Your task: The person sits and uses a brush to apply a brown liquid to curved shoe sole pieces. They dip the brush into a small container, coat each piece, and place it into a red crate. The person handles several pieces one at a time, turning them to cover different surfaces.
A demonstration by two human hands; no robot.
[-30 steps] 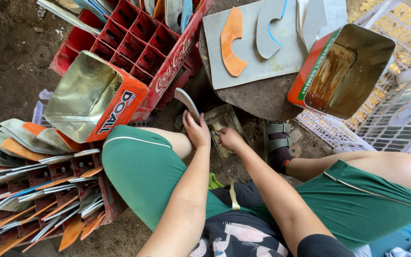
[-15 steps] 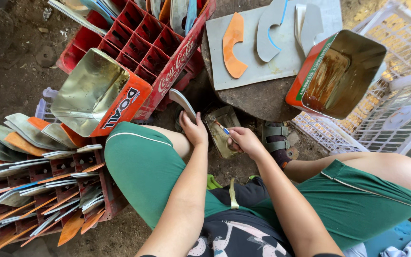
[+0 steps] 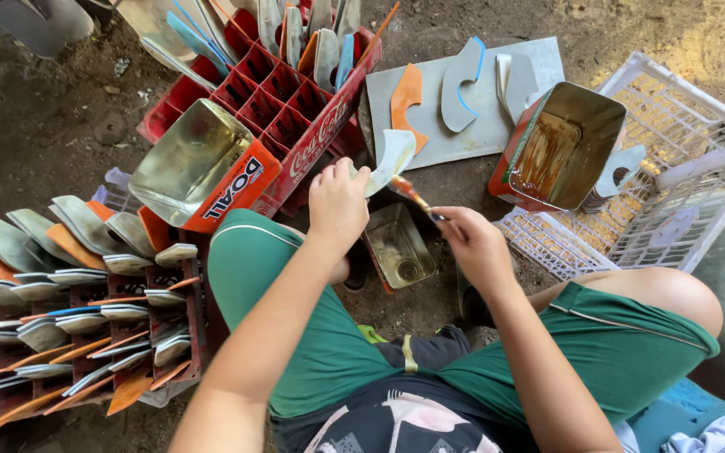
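Observation:
My left hand [image 3: 337,205] grips a curved pale shoe-sole piece [image 3: 392,159], held up over my knee. My right hand [image 3: 473,243] holds a small brush [image 3: 413,196] whose tip touches the sole piece. Below the two hands, on the dirt between my legs, sits a small open rectangular tin [image 3: 399,248] with glue-coloured liquid in it. I sit with both knees spread, in green shorts.
A red bottle crate [image 3: 308,117] ahead holds upright sole pieces. A cut-open metal can [image 3: 199,168] leans on it. A grey board [image 3: 463,101] carries several cut pieces. Another open can [image 3: 560,147] and a white plastic crate [image 3: 673,168] stand right. Stacked crates of soles [image 3: 69,294] fill the left.
Both hands have risen from the small tin. The left hand lifted the sole piece higher, and the right hand brought the brush up to it. The camera view shifted slightly.

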